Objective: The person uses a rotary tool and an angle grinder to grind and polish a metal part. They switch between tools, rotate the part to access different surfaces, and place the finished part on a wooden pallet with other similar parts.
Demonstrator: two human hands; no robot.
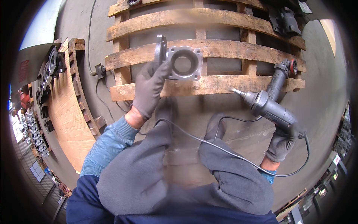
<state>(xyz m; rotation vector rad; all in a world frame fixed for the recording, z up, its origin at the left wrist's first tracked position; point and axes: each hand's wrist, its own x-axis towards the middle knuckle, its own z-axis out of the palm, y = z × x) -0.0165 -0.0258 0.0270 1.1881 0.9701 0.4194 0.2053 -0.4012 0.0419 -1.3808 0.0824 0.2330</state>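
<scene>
My left hand (151, 86), in a grey work glove, grips a flanged metal casting (199, 65) by its neck, above a wooden pallet. A square flange with corner holes and a round bore faces me, and a second flange stands edge-on at its left. In my right hand (282, 142), also gloved, is a corded die grinder (274, 110); its narrow tip points left, near the pallet's front board and apart from the casting. Past the die grinder an angle grinder (277, 79) with a red-rimmed disc lies at the pallet's right side.
The wooden pallet (179, 16) spans the floor before me, with dark castings (289, 22) at its far right. On the left, more castings (52, 58) line a plywood-topped pallet (70, 117). The tool's cable (195, 137) loops across my legs; a cable connector (99, 70) lies beside the pallet.
</scene>
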